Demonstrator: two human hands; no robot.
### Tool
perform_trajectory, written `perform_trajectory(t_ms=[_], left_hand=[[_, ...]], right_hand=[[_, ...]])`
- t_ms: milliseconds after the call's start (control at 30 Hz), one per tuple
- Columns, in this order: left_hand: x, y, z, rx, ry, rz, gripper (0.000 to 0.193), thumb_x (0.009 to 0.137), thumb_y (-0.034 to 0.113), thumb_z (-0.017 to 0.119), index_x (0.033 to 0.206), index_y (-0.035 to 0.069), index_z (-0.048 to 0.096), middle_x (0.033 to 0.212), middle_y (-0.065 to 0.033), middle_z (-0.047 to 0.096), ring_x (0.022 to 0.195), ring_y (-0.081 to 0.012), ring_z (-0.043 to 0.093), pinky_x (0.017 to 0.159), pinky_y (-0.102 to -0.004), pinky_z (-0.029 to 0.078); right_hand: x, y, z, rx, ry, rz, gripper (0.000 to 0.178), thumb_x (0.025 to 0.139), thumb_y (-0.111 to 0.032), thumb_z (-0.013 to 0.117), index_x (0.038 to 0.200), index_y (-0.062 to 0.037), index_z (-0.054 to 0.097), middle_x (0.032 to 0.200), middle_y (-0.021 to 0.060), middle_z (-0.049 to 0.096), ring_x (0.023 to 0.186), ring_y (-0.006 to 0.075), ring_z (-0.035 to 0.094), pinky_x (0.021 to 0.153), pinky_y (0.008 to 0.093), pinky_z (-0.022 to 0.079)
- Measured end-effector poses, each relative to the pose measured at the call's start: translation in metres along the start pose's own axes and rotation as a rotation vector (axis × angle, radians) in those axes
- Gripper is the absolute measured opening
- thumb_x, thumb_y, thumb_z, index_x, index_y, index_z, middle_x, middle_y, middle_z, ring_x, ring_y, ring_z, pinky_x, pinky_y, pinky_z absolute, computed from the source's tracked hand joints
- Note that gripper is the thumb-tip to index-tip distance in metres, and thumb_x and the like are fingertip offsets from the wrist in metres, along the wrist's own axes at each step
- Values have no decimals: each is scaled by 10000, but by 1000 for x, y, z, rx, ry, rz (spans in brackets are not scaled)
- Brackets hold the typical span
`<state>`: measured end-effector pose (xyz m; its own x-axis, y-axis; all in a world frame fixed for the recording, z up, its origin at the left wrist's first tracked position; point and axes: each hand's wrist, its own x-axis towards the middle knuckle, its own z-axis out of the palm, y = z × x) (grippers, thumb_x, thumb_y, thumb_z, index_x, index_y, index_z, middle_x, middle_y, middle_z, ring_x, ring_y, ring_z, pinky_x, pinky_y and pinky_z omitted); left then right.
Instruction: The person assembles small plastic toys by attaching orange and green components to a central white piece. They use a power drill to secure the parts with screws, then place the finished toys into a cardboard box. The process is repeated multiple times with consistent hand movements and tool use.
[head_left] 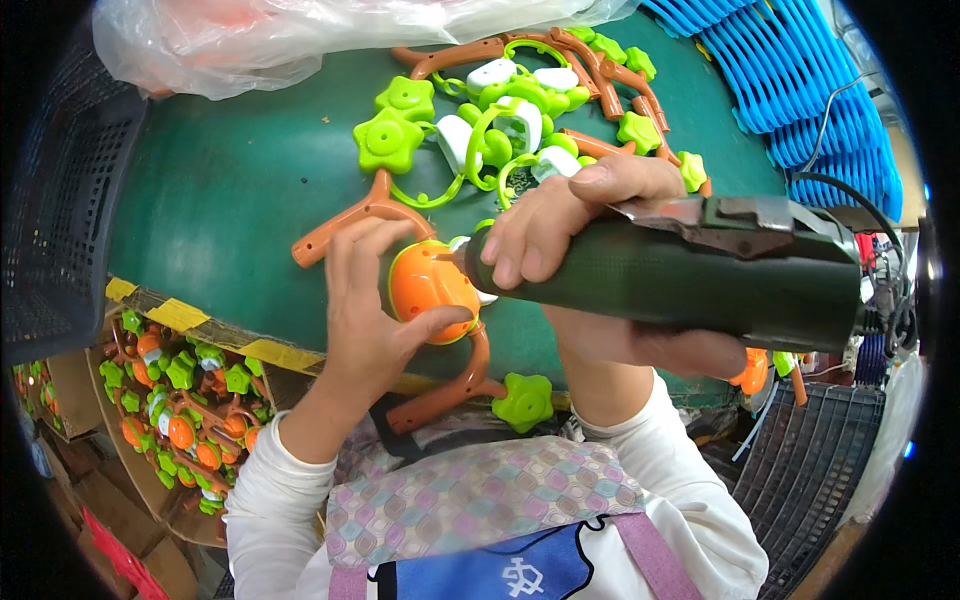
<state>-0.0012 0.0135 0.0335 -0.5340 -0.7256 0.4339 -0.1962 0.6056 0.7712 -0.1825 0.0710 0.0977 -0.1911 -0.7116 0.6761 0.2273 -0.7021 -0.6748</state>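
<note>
My left hand (370, 300) grips an orange rounded toy part (425, 285) that sits on a brown plastic branch piece (450, 385). My right hand (560, 225) holds a dark green powered screwdriver (690, 275), its tip pressed against the orange part. A green flower-shaped knob (523, 400) sits at the branch's lower end, near the table edge. Both hands work over a dark green table (230, 190).
A pile of brown branches, green flowers and white parts (520, 110) lies at the back of the table. A cardboard box of assembled toys (175, 400) stands lower left. Blue plastic parts (800, 80) are stacked at right, a clear bag (260, 40) at top, dark crates (60, 200) left.
</note>
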Motion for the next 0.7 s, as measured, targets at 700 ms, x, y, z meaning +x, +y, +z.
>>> perform_trajectory(t_ms=[700], left_hand=[[-31,-33,21,-332,-267,-181,776,785,224,786,1407,23,368,1306,-184,406,1210,-345,439,1066,-445,380]], right_hand=[[20,43,-6,188,-50,631,1170,351,-974,707,927,40,617,731,86,667,664,166,670,627,274,557]])
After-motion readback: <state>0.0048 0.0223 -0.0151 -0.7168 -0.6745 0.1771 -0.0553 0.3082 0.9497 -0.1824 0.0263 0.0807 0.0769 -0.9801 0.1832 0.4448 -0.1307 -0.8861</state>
